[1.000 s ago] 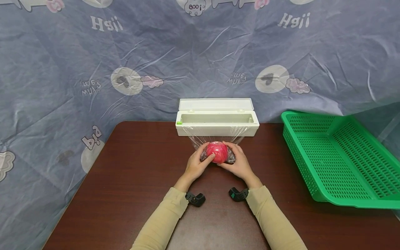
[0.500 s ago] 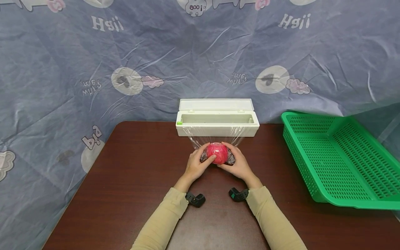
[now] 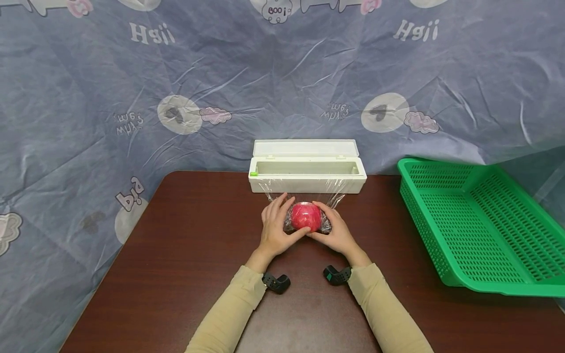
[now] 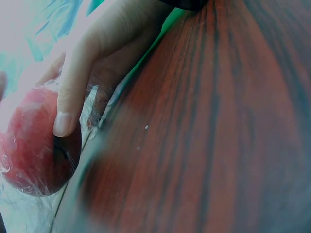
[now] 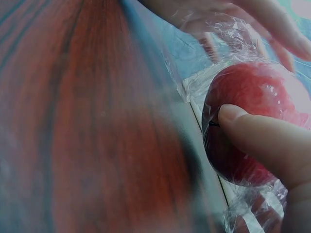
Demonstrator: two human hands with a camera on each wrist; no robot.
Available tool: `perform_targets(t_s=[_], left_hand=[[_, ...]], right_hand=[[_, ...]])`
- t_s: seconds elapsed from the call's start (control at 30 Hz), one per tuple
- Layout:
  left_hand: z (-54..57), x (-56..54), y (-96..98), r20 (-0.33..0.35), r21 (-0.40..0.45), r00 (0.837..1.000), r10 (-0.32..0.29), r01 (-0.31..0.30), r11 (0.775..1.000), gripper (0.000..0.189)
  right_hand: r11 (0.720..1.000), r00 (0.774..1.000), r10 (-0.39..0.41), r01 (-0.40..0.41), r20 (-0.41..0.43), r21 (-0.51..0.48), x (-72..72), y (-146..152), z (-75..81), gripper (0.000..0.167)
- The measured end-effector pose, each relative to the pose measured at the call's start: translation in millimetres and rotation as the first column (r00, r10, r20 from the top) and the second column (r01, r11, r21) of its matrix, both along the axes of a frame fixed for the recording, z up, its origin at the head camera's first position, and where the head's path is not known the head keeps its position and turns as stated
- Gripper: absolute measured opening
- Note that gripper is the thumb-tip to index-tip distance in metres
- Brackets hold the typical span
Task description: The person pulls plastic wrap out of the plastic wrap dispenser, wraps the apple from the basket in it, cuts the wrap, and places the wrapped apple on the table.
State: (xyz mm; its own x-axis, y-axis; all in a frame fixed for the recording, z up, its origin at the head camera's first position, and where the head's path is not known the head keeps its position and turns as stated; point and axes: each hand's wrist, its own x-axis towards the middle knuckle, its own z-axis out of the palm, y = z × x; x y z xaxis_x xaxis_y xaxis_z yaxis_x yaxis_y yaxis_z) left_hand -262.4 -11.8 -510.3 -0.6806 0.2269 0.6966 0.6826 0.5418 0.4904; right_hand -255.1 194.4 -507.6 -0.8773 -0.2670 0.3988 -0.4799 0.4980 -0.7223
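The right hand (image 3: 337,233) pinches the apple (image 3: 306,216), presumably steadying it within its cling film (image 3: 339,196); the left hand (image 3: 274,231), fingers extended, grips nothing just beside it. Beyond both hands, the film reaches its dispenser box (image 3: 306,160), this spacing apparently holding it taut.

A draped-off work corner; whether in a home, office or lab cannot be told. Creased cartoon-print cloth (image 3: 273,73) hangs across the top and left of the frame, behind a wood-grain bench (image 3: 176,245) bearing a white box (image 3: 304,161) mid-frame and a green basket (image 3: 481,235) at right.
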Motion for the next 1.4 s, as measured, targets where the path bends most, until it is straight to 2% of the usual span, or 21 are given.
perform_targets(t_s=[0.1,0.23,0.47,0.73,1.0,1.17,1.4], left_hand=[[1.6,1.7,0.0,-0.023,-0.053,0.999,-0.036,0.035,0.998,0.08],[0.4,2.8,0.7,0.019,-0.081,0.997,-0.074,0.076,0.994,0.081],[-2.6,3.9,0.7,0.117,-0.081,0.989,-0.09,0.1,0.992,0.08],[-2.4,6.1,0.7,0.194,-0.04,0.975,-0.11,0.12,0.992,0.08],[-2.4,6.5,0.7,0.223,-0.022,0.97,-0.093,0.1,0.995,0.081],[-2.4,6.3,0.1,0.216,-0.02,0.971,-0.102,0.109,0.994,0.074],[-2.8,5.9,-0.4,0.196,-0.015,0.975,-0.109,0.114,0.993,0.074]], right_hand=[[1.0,1.0,0.0,0.0,-0.001,0.005,0.2,0.5,-0.3,0.082],[1.0,1.0,0.004,-0.004,0.002,0.001,0.7,0.7,-0.5,0.082],[1.0,1.0,0.006,-0.006,-0.002,-0.004,0.3,-0.1,-1.3,0.08],[1.0,1.0,-0.001,0.001,0.001,0.0,-0.2,0.1,-2.9,0.08],[1.0,0.999,-0.023,0.023,0.029,-0.01,0.4,0.3,-3.6,0.079],[0.999,0.999,-0.029,0.03,0.04,-0.025,0.5,-0.3,-3.4,0.079],[0.999,0.997,-0.042,0.043,0.058,-0.019,1.7,-1.5,-1.8,0.079]])
